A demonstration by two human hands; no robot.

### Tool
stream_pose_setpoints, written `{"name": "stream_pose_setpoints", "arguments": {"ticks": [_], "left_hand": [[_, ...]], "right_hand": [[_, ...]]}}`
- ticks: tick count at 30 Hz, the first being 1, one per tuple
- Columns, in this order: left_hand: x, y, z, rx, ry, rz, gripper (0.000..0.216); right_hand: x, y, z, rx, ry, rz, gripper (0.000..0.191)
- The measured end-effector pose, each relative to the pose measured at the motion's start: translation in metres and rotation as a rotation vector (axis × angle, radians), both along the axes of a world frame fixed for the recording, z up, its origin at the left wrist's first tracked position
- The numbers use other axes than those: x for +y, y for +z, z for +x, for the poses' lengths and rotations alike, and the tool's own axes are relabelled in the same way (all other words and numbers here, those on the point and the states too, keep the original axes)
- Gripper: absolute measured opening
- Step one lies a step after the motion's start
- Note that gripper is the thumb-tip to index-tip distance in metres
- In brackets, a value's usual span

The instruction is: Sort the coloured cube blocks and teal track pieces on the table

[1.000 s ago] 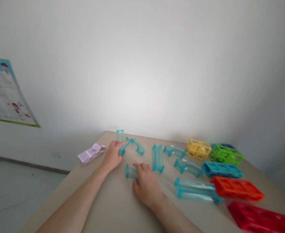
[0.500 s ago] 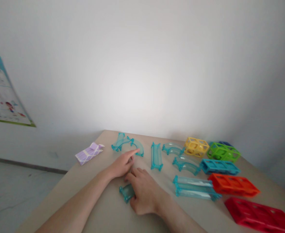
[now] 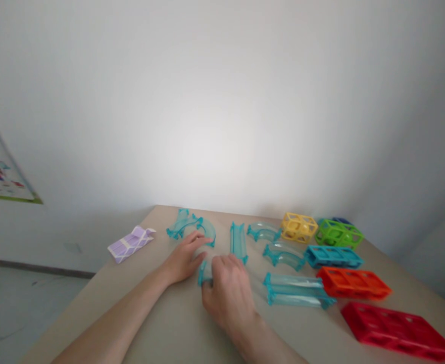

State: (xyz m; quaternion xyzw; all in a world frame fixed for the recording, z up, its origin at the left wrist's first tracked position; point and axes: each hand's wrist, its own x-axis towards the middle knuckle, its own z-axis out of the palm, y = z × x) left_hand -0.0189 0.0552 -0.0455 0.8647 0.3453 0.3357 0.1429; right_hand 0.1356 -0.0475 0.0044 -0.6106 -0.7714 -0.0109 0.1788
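Note:
My right hand (image 3: 230, 288) is closed around a clear teal track piece (image 3: 206, 274), whose far part is hidden under my fingers. Just left of it, my left hand (image 3: 185, 257) has thumb and fingers apart. Its fingertips are at the near end of a curved teal track (image 3: 207, 228); whether they press on it I cannot tell. That curve meets another curved track (image 3: 182, 230) on its left, with a short teal piece (image 3: 183, 214) behind. Beyond my right hand lies a straight teal track (image 3: 238, 241).
To the right lie two curved tracks (image 3: 285, 254), straight tracks (image 3: 298, 290) side by side, and yellow (image 3: 298, 227), green (image 3: 338, 233), blue (image 3: 334, 257), orange (image 3: 353, 283) and red (image 3: 398, 328) frame blocks. A purple patterned packet (image 3: 131, 243) rests near the table's left edge. A wall (image 3: 222, 101) stands behind.
My right hand has moved forward with the track piece, which now sits closer to the curved track. My left hand's thumb has spread away from its fingers. The view has shifted slightly.

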Motion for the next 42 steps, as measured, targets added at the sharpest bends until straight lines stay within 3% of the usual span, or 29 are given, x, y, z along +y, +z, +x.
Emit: {"name": "stream_pose_setpoints", "arguments": {"ticks": [3,9,16,22,30,34,37,42], "left_hand": [[-0.001,0.000,0.002,0.083,0.015,0.059,0.049],[-0.002,-0.003,0.003,0.189,0.013,-0.035,0.064],[-0.006,0.007,0.004,0.113,0.179,-0.038,0.039],[-0.005,0.007,0.004,0.108,0.189,-0.043,0.007],[-0.007,0.007,0.006,-0.039,0.322,-0.029,0.011],[-0.009,0.009,0.007,-0.136,0.404,-0.081,0.033],[-0.008,0.010,0.009,-0.307,0.400,-0.235,0.038],[-0.011,0.017,0.016,-0.851,0.278,-0.872,0.039]], "right_hand": [[0.001,0.001,0.001,0.012,-0.200,0.079,0.015],[0.020,-0.016,0.009,0.046,-0.197,0.000,0.022],[0.031,-0.013,0.016,0.070,-0.290,0.062,0.020],[0.045,-0.023,0.020,0.102,-0.255,0.049,0.026],[0.057,-0.026,0.022,0.121,-0.293,0.174,0.022],[0.060,-0.028,0.023,0.199,-0.270,0.126,0.020],[0.066,-0.032,0.026,0.252,-0.232,0.093,0.020],[0.065,-0.030,0.024,0.325,-0.202,0.107,0.012]]}}
